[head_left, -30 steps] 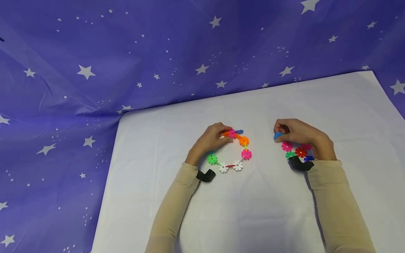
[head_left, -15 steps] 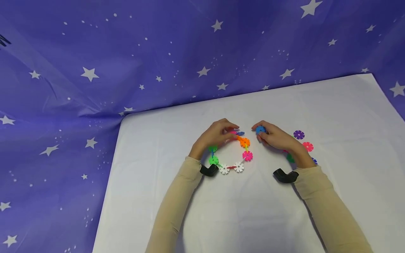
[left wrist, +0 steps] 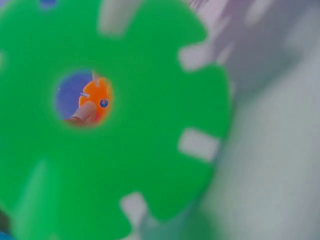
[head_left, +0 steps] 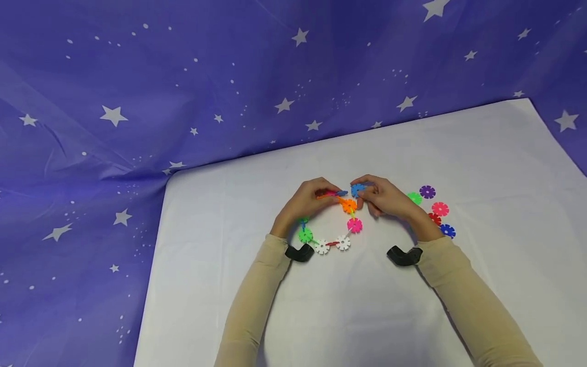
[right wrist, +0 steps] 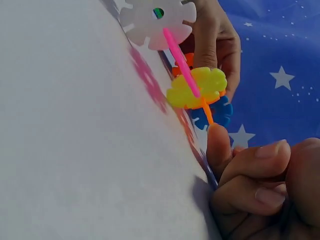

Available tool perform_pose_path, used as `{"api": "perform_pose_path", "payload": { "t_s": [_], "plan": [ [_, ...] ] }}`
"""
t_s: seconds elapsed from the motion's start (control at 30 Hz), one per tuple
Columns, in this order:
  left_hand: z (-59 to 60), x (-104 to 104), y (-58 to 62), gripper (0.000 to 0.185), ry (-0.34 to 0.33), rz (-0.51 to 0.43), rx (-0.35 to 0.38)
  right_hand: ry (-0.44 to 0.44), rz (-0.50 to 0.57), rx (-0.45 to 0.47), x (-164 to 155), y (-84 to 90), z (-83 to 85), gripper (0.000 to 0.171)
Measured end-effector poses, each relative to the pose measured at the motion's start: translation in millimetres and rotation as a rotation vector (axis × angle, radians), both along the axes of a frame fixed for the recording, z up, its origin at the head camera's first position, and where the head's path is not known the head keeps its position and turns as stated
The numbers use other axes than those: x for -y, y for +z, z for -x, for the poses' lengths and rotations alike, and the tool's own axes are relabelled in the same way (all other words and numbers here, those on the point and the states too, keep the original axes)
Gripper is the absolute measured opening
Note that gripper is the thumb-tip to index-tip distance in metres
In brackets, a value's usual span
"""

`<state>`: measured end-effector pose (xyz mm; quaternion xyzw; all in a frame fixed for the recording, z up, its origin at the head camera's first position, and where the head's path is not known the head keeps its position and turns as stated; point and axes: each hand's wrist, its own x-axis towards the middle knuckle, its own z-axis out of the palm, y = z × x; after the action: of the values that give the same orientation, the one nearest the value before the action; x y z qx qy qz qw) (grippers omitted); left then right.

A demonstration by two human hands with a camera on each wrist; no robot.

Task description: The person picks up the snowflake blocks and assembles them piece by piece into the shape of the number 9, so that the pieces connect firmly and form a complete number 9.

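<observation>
Head view: the right hand [head_left: 387,201] has carried its pinched blue disc [head_left: 356,190] leftward to the ring [head_left: 348,206], touching the top that the left hand [head_left: 308,201] grips; joining looks imminent.

Green notched disc [left wrist: 125,150] fills nearly whole left wrist view, super close and blurry. Through its centre hole: bit of orange piece [left wrist: 97,97], blue behind. Pale blurred surface off right.
</observation>
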<state>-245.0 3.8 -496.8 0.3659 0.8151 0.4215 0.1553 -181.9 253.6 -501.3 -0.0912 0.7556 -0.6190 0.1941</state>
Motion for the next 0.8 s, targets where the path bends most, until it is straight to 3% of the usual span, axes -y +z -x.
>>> {"api": "perform_pose_path", "payload": {
  "t_s": [0.33, 0.63, 0.8],
  "plan": [
    [0.8, 1.2, -0.5, 0.023, -0.010, -0.023, 0.023, 0.003, 0.135, 0.038, 6.1, -2.8, 0.8, 0.038],
    [-0.1, -1.7, -1.3, 0.022, -0.006, -0.060, 0.064, -0.024, 0.125, 0.046, 7.5, -2.4, 0.6, 0.038],
    [-1.7, -3.7, -1.1, 0.022, -0.010, -0.049, 0.046, -0.015, 0.119, 0.026, 7.8, -7.2, 2.0, 0.037]
  ]
}}
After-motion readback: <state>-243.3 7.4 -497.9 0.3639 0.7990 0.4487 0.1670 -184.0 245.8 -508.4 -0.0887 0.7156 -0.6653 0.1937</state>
